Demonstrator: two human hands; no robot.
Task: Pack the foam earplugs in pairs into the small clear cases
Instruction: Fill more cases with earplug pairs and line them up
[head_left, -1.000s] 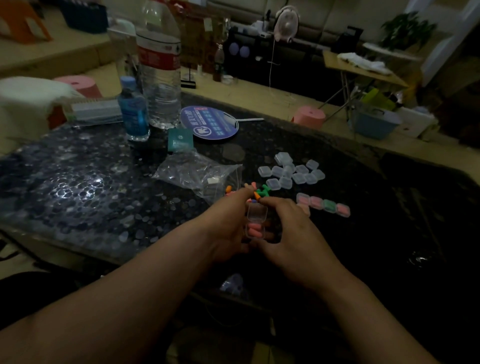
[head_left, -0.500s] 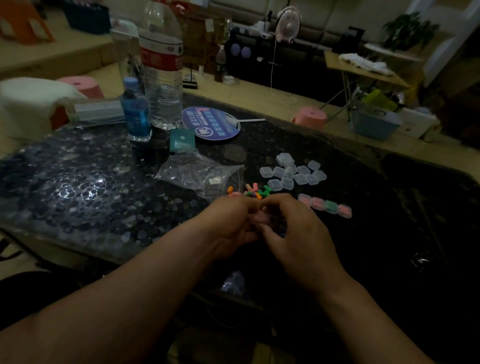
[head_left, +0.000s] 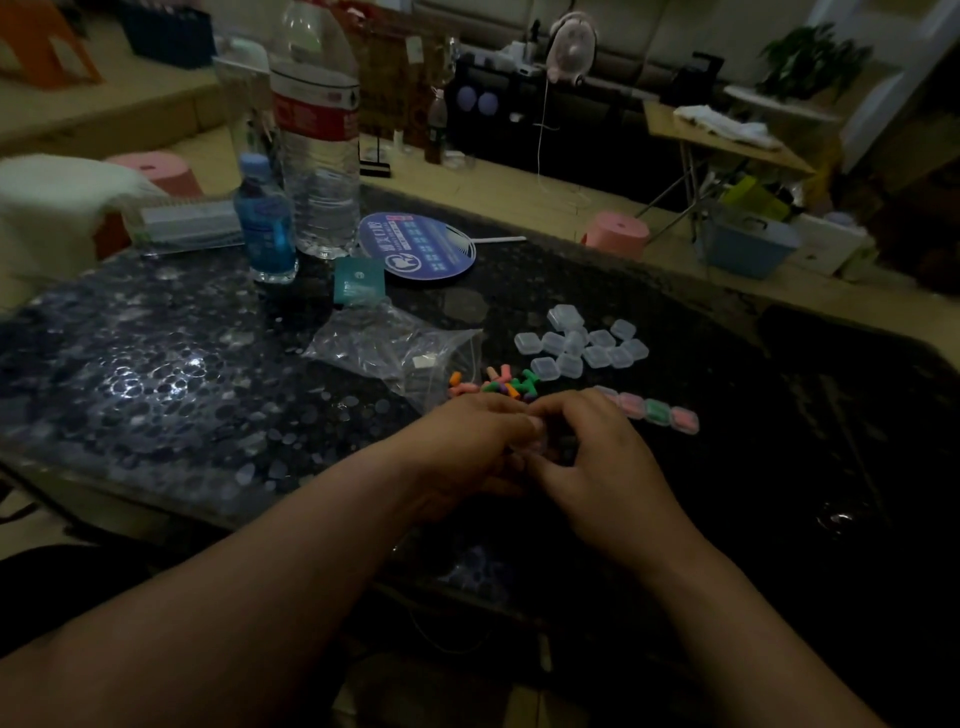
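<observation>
- I am watching both grips meeting low over the near side of the tabletop, their fingertips touching.
- The left grip is curling its fingers round a small clear case, and the right grip is pinching the same case from the other side, so neither one is open.
- The case is showing only as a pale, pinkish glint between the fingers, and I cannot tell how its lid is sitting.
- The loose earplugs are lying in a small mixed pile of orange, pink and green just beyond the left grip's fingertips.
- A row of filled cases is running off to the right from the right grip's knuckles, with the nearest one partly hiding behind the fingers.
- The empty cases are sitting in a tight cluster beyond both grips, past the earplugs.
- A clear bag is lying beyond the left grip and to its left, its mouth near the earplugs.
- Well beyond the bag, a teal packet, a round fan, a small blue bottle and a big bottle are standing or lying together.
</observation>
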